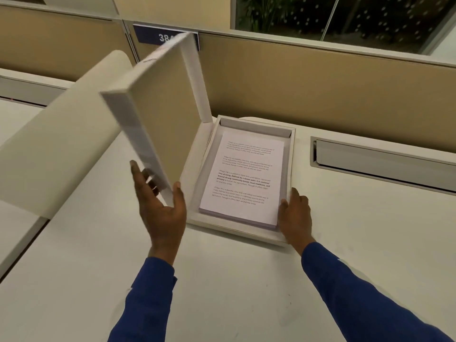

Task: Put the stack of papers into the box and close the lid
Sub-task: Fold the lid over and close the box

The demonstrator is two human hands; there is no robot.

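A stack of printed white papers lies flat inside the shallow white box on the desk. The box's hinged lid stands raised on the left side, tilted and slightly blurred. My left hand holds the lid's near edge, fingers on the outer face and thumb on the inner face. My right hand rests on the box's near right corner, fingers against the rim beside the papers.
The white desk carries the box. A beige partition runs along the back with a number sign. A cable slot sits at the right, and a curved beige divider rises at the left.
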